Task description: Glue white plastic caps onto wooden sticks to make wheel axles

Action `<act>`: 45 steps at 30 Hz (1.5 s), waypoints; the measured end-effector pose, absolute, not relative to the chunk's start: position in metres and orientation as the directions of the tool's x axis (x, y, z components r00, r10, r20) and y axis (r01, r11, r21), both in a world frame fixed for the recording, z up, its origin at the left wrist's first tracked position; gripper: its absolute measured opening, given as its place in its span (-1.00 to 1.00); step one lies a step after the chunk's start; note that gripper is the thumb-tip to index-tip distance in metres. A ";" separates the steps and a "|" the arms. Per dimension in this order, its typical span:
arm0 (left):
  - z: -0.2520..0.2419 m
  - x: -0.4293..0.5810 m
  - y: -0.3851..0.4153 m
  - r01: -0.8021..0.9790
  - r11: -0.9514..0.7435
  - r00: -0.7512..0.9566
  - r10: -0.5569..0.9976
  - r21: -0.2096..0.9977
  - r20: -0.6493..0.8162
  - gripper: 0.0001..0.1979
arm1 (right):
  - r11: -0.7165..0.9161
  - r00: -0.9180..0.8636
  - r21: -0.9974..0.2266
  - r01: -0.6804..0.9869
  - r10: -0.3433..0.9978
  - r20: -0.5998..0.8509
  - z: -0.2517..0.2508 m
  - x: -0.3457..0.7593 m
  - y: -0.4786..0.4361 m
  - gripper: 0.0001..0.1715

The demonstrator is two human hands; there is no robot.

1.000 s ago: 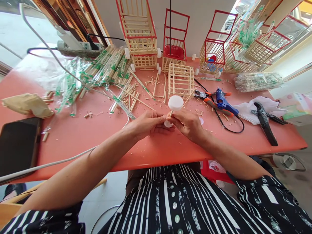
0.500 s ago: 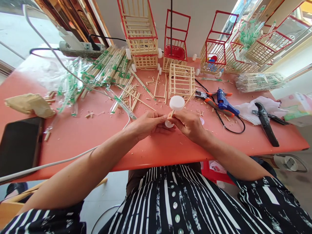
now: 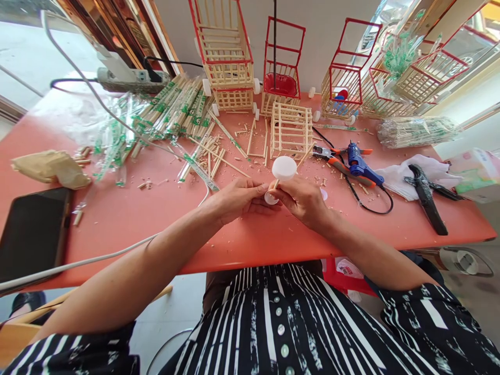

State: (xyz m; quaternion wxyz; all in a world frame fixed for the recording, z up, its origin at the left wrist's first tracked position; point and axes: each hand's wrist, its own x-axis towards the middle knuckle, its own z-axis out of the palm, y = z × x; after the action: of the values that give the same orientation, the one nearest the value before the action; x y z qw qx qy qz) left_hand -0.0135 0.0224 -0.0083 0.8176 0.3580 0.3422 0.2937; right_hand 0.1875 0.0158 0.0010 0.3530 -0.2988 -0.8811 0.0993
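Note:
Both my hands meet near the front edge of the table. Between them is a short wooden stick [image 3: 275,184] with a white round cap [image 3: 284,168] at its upper end and a second white cap [image 3: 271,198] at its lower end. My left hand [image 3: 248,199] is closed on the lower cap, its fingers partly beneath it. My right hand [image 3: 300,200] pinches the stick just below the upper cap. Behind them stands a small plain stick frame [image 3: 291,130].
Stick carts with red rims [image 3: 228,62] line the back. Wrapped chopsticks [image 3: 179,109] and loose sticks lie at back left, a phone [image 3: 35,229] far left. Pliers [image 3: 347,169], a blue glue gun [image 3: 361,166] and a black clamp [image 3: 425,198] lie right.
The upper white cap has shifted very slightly down. Both hands keep nearly the same place and grip.

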 end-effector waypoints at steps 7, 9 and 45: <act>-0.008 -0.013 0.021 -0.247 0.566 0.591 0.731 0.787 -0.340 -0.50 | 0.786 -0.571 -0.387 0.482 0.616 0.542 0.000 0.188 0.015 -0.66; -0.007 -0.013 0.021 -0.249 0.567 0.594 0.730 0.785 -0.339 -0.49 | 0.791 -0.568 -0.373 0.485 0.609 0.553 -0.001 0.188 0.015 -0.65; -0.008 -0.013 0.022 -0.224 0.546 0.597 0.732 0.807 -0.330 -0.55 | 0.793 -0.570 -0.381 0.475 0.608 0.553 -0.002 0.187 0.015 -0.64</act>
State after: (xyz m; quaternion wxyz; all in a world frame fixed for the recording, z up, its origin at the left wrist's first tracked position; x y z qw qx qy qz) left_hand -0.0134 0.0215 -0.0084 0.8114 0.3741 0.3390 0.2946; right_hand 0.1872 0.0147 -0.0019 0.3470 -0.3074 -0.8809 0.0953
